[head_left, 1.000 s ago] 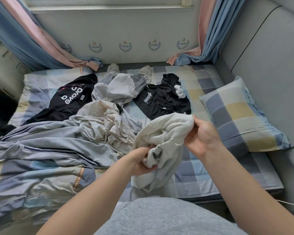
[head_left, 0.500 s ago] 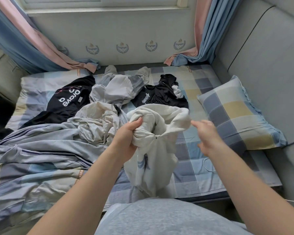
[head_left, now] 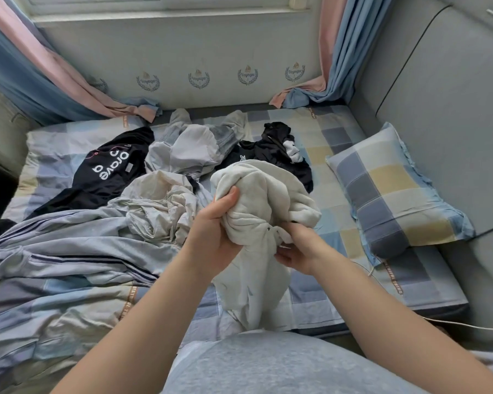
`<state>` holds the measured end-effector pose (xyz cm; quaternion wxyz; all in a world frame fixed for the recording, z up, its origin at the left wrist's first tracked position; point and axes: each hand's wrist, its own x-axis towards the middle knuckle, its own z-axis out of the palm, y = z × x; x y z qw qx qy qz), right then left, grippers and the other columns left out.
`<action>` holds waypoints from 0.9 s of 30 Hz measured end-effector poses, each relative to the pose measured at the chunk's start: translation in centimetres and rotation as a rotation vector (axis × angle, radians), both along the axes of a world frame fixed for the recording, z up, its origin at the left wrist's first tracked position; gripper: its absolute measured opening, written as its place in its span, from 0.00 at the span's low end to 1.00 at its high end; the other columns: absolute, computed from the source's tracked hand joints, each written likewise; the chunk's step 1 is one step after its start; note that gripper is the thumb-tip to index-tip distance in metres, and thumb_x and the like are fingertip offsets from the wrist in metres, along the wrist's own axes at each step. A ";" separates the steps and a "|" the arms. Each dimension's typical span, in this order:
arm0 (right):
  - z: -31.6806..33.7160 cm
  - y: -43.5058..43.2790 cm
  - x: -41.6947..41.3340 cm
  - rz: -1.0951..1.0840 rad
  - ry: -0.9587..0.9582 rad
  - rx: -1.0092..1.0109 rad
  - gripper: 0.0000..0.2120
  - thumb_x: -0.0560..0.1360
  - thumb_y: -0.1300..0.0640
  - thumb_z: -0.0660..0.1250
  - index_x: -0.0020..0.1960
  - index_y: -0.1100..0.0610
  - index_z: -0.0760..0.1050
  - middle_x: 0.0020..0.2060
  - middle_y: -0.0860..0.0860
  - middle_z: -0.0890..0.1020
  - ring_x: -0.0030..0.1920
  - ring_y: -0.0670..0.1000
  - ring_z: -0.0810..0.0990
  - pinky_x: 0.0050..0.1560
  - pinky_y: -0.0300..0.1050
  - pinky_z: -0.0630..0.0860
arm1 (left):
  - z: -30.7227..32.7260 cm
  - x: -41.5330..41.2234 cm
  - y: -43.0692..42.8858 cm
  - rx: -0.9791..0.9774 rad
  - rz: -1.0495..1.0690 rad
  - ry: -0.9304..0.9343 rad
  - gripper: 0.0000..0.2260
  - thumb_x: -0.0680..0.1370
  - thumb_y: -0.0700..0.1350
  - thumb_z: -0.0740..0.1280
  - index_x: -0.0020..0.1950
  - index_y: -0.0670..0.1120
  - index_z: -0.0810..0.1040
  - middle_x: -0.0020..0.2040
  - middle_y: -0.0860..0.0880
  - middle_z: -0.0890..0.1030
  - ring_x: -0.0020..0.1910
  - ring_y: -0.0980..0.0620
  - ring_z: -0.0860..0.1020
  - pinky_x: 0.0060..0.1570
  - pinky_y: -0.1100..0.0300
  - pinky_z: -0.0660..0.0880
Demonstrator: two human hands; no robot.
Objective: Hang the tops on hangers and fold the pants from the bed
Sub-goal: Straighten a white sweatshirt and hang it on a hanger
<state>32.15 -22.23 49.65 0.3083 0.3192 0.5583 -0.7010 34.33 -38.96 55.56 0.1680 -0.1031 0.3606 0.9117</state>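
In the head view, both hands were closed on one cream garment [head_left: 264, 194], held bunched in the air over the near edge of the bed [head_left: 339, 129], in front of the person's body. The left hand [head_left: 214, 231] had its fingers wrapped round the upper wad with the thumb pressed into the cloth. The right hand [head_left: 299, 248] pinched a fold lower down, fingers curled into the fabric. The rest of the piece hung limp below them. Bunched like that, it could not be told whether it was a top or pants.

The cloth looked soft, light and floppy, with no stiffness to hold a shape. It would probably need taking by a hem, waistband or shoulder seams and shaking out, not by the wad.

Behind it lay a black top with white lettering [head_left: 106, 172], a grey garment [head_left: 194, 149], another black garment [head_left: 282, 155] and a crumpled pale piece [head_left: 160, 200]. A rumpled duvet [head_left: 54, 251] filled the left side. A checked pillow [head_left: 393, 194] lay against the grey padded panel [head_left: 439, 109] on the right. The bare checked sheet between the hands and the pillow looked like the best room for spreading. A white cable [head_left: 467, 325] ran past the bed's near right corner. No hanger was in sight.
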 end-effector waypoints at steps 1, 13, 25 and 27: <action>-0.3 0.3 0.0 -0.066 -0.010 -0.040 0.03 0.77 0.58 0.65 0.48 0.55 0.78 0.39 0.52 0.80 0.39 0.51 0.79 0.40 0.43 0.76 | -0.1 0.0 -0.1 0.040 0.024 -0.031 0.14 0.78 0.46 0.63 0.53 0.40 0.86 0.54 0.39 0.82 0.57 0.42 0.79 0.67 0.47 0.71; 3.6 4.8 0.5 -0.210 0.206 -0.200 0.16 0.80 0.48 0.65 0.59 0.59 0.79 0.50 0.57 0.85 0.49 0.54 0.82 0.51 0.46 0.77 | -4.0 -1.5 -3.3 -0.055 0.237 -0.437 0.27 0.84 0.53 0.59 0.33 0.43 0.86 0.37 0.43 0.83 0.33 0.46 0.83 0.33 0.52 0.83; 5.4 5.7 2.1 -0.141 0.383 0.469 0.20 0.80 0.38 0.62 0.58 0.56 0.70 0.50 0.49 0.77 0.59 0.53 0.75 0.62 0.50 0.71 | -10.6 -0.7 -5.1 -0.576 0.298 -0.782 0.14 0.79 0.41 0.69 0.64 0.45 0.74 0.54 0.45 0.75 0.51 0.49 0.76 0.50 0.54 0.75; 5.9 5.6 2.7 -0.102 0.391 0.517 0.19 0.80 0.39 0.61 0.55 0.55 0.70 0.46 0.48 0.76 0.55 0.53 0.74 0.57 0.49 0.69 | -10.6 -0.1 -4.4 -0.577 0.009 -0.776 0.17 0.78 0.51 0.71 0.63 0.46 0.74 0.61 0.46 0.75 0.58 0.45 0.77 0.59 0.47 0.74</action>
